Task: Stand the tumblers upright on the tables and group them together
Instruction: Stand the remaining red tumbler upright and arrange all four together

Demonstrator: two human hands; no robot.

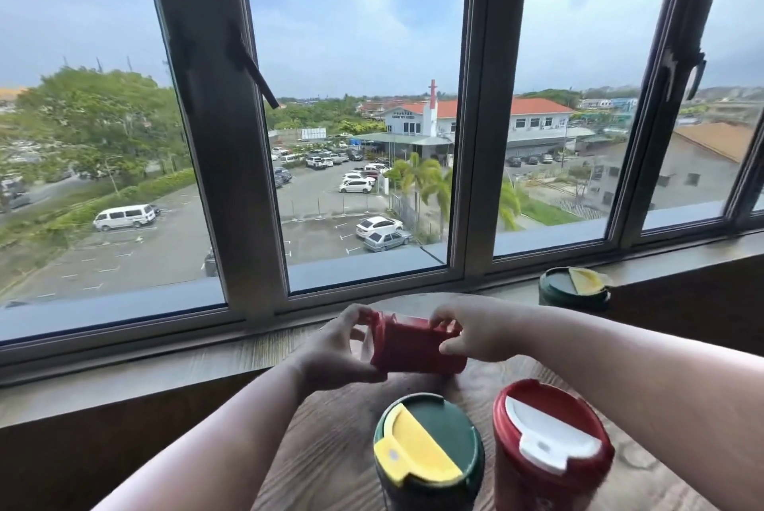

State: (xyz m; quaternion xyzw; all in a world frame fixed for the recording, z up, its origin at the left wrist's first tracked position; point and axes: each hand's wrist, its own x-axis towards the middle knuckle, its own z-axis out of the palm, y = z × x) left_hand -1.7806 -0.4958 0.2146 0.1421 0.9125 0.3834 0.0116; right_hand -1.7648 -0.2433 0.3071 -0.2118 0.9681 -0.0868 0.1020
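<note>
Step in hand: righting a red tumbler, held on its side just above the round wooden table near the window sill. The left hand curls round its lid end; the right hand pinches its base end with bent fingers. Two tumblers already stand upright close together at the near edge, a green tumbler and a second red tumbler. A further green tumbler stands well apart (far right, by the sill). Next move, in my judgement: rotate base downward, set it beside the near pair.
</note>
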